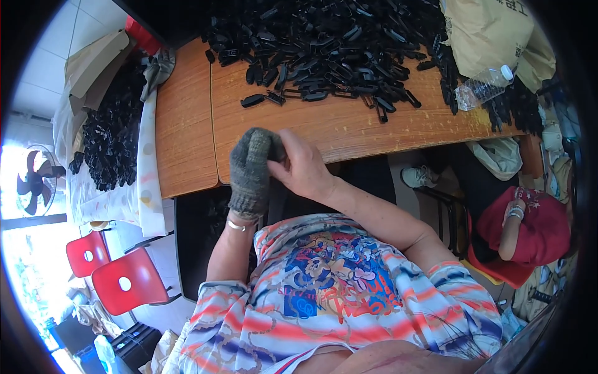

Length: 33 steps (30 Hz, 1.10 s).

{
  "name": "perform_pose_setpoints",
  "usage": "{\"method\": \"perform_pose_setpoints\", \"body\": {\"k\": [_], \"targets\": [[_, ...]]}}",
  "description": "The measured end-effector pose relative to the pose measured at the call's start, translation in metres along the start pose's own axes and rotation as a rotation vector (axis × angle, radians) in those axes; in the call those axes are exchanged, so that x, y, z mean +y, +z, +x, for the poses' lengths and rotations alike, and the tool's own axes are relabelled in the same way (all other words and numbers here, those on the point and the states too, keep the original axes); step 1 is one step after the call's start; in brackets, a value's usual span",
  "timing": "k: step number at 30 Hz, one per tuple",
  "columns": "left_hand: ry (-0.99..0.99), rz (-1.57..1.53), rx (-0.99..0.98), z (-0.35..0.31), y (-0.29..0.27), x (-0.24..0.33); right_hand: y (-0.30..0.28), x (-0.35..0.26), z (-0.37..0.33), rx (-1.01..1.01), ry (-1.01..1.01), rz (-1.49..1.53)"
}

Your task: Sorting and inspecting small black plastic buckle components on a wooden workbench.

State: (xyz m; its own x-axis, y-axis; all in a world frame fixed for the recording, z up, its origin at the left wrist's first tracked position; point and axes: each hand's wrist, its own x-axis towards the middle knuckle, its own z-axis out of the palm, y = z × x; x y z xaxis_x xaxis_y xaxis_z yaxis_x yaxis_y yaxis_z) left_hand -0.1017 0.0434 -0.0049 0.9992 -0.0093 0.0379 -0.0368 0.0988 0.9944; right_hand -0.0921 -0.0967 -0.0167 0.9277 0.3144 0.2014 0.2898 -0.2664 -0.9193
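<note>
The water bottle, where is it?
In the head view, the water bottle lies on its side at the right end of the wooden table, between the pile of black plastic parts and a tan sack.

Your wooden table [336, 124] carries a big heap of small black plastic parts [330, 37] along its far edge, with a few strays [261, 98] spilling toward the middle. At the far right corner you have a clear plastic bottle [484, 86] lying on its side (white cap on) and a tan sack [486, 31] behind it.
</note>
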Motion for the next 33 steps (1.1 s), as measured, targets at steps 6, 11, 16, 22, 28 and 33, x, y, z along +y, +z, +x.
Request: {"method": "perform_pose_setpoints", "body": {"k": [6,11,16,22,28,33], "targets": [[-0.091,0.977,-0.127,-0.037,-0.084,0.050,-0.044,0.027,0.016,-0.065,-0.246,-0.321],[0.251,1.059,0.053,-0.007,-0.058,0.065,-0.095,0.057,0.044,0.184,-0.240,-0.750],[0.410,1.347,-0.099,0.081,-0.009,0.027,-0.089,0.072,0.062,0.146,-0.296,-0.828],[0.518,1.529,-0.245,0.114,-0.007,-0.002,-0.098,0.052,0.050,0.046,-0.241,-0.768],[0.343,1.551,-0.338,0.103,0.003,0.004,-0.096,0.058,0.037,-0.076,-0.199,-0.875],[0.302,0.918,-0.214,0.082,0.000,0.000,-0.101,0.052,0.026,-0.100,-0.243,-0.799]]}}
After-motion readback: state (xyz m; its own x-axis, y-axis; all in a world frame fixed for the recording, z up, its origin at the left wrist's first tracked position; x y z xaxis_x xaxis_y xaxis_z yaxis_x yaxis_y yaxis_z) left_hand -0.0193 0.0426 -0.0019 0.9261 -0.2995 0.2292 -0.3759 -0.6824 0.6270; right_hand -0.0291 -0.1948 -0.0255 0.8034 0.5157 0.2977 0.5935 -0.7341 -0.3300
